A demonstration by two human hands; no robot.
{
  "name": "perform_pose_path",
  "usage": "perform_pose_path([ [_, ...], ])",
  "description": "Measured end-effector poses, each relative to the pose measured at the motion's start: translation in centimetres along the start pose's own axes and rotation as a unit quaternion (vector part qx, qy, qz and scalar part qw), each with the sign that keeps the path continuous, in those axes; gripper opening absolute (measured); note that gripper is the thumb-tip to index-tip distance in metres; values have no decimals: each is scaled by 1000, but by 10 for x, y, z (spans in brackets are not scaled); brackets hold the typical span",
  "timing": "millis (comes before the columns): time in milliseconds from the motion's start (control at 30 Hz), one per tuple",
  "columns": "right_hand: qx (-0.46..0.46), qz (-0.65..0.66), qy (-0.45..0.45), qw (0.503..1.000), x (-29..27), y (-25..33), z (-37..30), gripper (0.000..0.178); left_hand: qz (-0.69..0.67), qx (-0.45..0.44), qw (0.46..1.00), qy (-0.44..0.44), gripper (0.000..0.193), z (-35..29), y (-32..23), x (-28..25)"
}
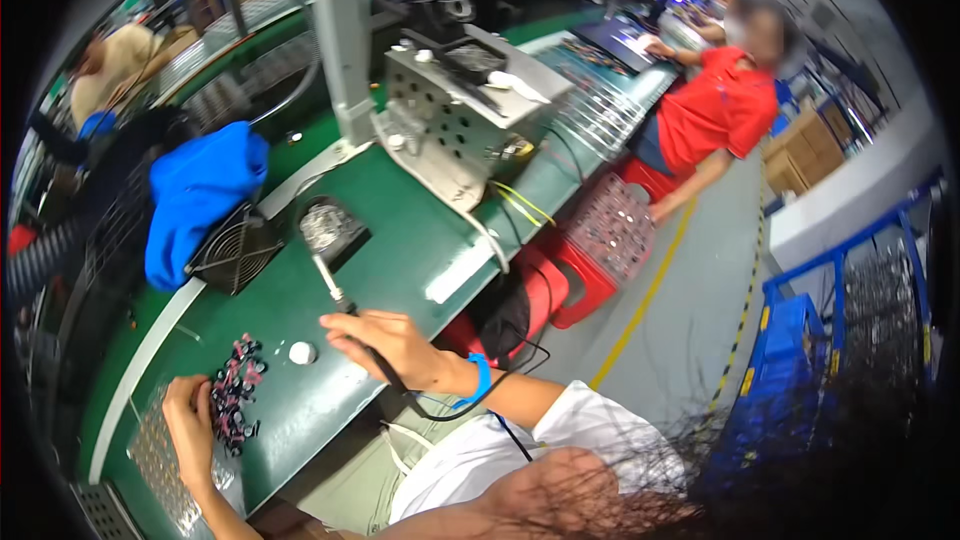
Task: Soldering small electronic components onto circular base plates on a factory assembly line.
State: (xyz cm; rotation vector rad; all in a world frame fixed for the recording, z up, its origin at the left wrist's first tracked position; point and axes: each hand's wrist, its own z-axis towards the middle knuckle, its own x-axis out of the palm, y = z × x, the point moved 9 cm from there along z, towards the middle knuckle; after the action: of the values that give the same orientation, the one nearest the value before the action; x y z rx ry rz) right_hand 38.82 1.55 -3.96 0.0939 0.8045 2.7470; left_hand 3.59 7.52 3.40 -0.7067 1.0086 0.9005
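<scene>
My right hand (395, 350) is closed around a soldering iron (335, 290), whose metal tip points away from me toward a dark holder (330, 228) filled with pale, shiny material. The iron's black cable runs back over my wrist, which wears a blue band (478, 380). At the lower left, my left hand (190, 425) is curled, fingers together, beside a heap of small black and pink parts with wires (238, 390). Whatever its fingertips hold is hidden. Under and beside this hand lies a clear tray of small parts (155, 450). A small round white item (302, 352) sits between my hands.
A black fan (238, 252) stands by a blue cloth (205, 190) on the green bench (400, 260). Farther off is a perforated metal stand (450, 110). A person in red (715, 105) sits to the right, near red stools (580, 285) bearing a parts tray (610, 225).
</scene>
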Motion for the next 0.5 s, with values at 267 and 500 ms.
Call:
perform_pose_path([
  [267, 28, -69, 85, 994, -82, 2, -40, 46, -207, -248, 945, -48, 16, -53, -25, 92],
  [500, 47, -17, 110, 993, -75, 12, -45, 38, -498, -189, 846, 7, 4, -57, -117, 64],
])
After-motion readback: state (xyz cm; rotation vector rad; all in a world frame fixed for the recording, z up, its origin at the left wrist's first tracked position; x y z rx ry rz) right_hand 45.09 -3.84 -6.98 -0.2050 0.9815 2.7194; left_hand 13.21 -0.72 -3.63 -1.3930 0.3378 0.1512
